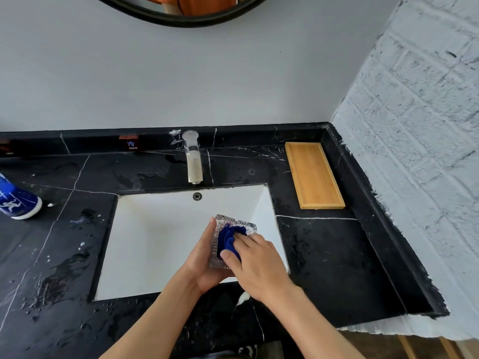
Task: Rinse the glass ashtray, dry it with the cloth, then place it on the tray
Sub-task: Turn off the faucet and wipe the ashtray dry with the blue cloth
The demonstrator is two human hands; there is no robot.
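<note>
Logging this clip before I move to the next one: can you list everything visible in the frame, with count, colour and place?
Clear cut-glass ashtray: one, transparent, held over the basin.
Dark blue cloth: one, blue, pressed into the ashtray.
Rectangular wooden tray: one, light brown, on the counter right of the faucet.
White rectangular sink basin: one, white, set into the counter.
Metal faucet: one, silver, behind the basin.
Black marble counter: one, black with white veins, wet on the left.
Blue-and-white container: one, far left edge.
Round black-framed mirror: one, top.
Left hand: holds the ashtray.
Right hand: fingers press the cloth.

grey wall [129, 73] | white brick wall [414, 125] | black marble counter [324, 255] | possibly wet
</note>
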